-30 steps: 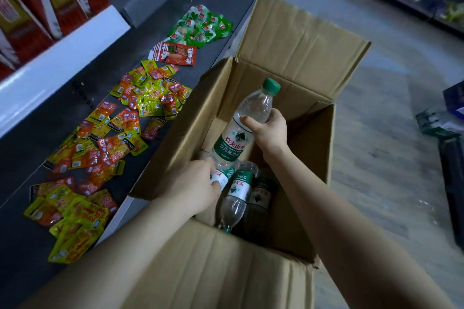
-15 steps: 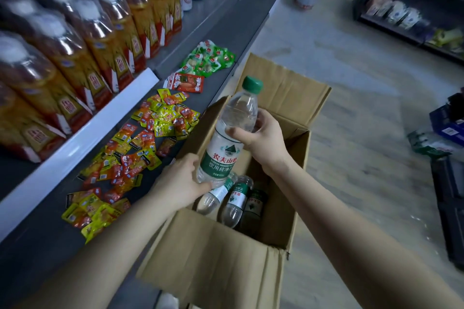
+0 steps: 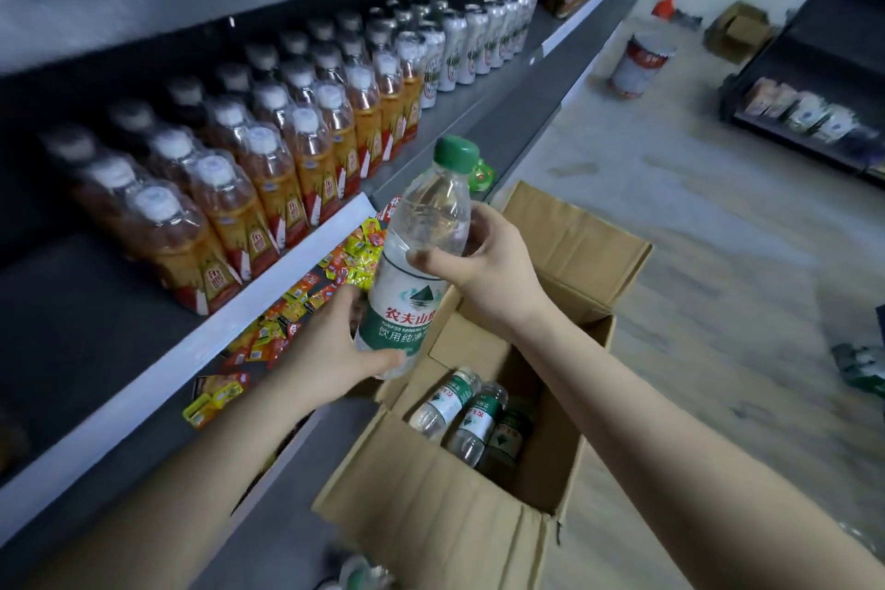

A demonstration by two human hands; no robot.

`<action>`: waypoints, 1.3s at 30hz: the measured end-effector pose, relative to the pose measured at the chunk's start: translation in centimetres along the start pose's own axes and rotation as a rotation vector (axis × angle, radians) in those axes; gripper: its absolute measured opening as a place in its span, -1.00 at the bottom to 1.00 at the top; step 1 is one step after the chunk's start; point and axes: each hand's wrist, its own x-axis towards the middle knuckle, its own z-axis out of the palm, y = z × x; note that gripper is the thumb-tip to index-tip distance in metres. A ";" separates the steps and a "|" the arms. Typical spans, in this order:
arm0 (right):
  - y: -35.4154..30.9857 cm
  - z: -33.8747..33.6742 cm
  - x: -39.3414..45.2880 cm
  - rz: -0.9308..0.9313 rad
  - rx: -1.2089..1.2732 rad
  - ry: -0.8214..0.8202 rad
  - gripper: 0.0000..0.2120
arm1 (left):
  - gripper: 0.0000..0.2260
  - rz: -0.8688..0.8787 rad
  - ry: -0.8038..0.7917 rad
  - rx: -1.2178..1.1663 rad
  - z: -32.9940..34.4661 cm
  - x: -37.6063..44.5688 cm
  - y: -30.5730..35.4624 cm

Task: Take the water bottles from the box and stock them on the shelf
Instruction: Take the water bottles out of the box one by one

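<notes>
- Currently, a water bottle [image 3: 415, 268] with a green cap is held upright above the left edge of the open cardboard box [image 3: 483, 484].
- Its base is cupped by the left hand [image 3: 335, 350]; its upper body is gripped by the right hand [image 3: 483, 264].
- Three more bottles [image 3: 471, 422] are seen lying inside the box.
- Orange drink bottles [image 3: 268, 187] are lined on the shelf [image 3: 158, 378] at left, with snack packets [image 3: 306, 297] beneath.

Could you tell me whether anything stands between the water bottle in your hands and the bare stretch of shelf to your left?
Nothing visible does. The water bottle, held by the left hand and right hand, is above the box. The bare shelf lies left, beside the orange drinks.
</notes>
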 end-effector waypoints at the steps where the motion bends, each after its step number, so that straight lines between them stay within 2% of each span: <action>1: -0.7 0.3 -0.1 -0.011 0.000 -0.020 -0.30 | -0.43 0.000 0.012 -0.005 -0.4 -0.3 0.1; 3: -2.1 0.8 -0.3 -0.035 -0.001 -0.062 -0.29 | -0.40 -0.001 0.029 -0.019 -1.3 -1.0 0.3; 8: -5.3 2.0 -0.4 -0.104 -0.015 -0.132 -0.31 | -0.50 0.019 0.108 -0.052 -3.4 -2.8 1.0; 11: -6.9 2.7 -0.4 -0.124 -0.001 -0.186 -0.38 | -0.50 0.033 0.157 -0.066 -4.8 -4.0 1.4; 15: -9.3 4.1 -0.7 -0.164 0.014 -0.235 -0.31 | -0.47 0.025 0.239 -0.109 -6.9 -5.2 1.1; 22: -13.2 6.6 -1.3 -0.212 0.106 -0.353 -0.59 | -0.28 0.037 0.296 -0.163 -11.0 -8.2 1.2; 26: -15.2 8.2 -1.4 -0.236 0.135 -0.431 -0.54 | -0.43 0.070 0.299 -0.228 -13.4 -9.6 1.2; 31: -18.1 10.2 -1.9 -0.275 0.149 -0.515 -0.52 | -0.42 0.097 0.346 -0.247 -16.7 -11.7 1.1; 39: -22.6 14.3 -3.5 -0.417 0.140 -0.470 -0.48 | -0.53 0.144 0.411 -0.245 -21.1 -14.4 0.8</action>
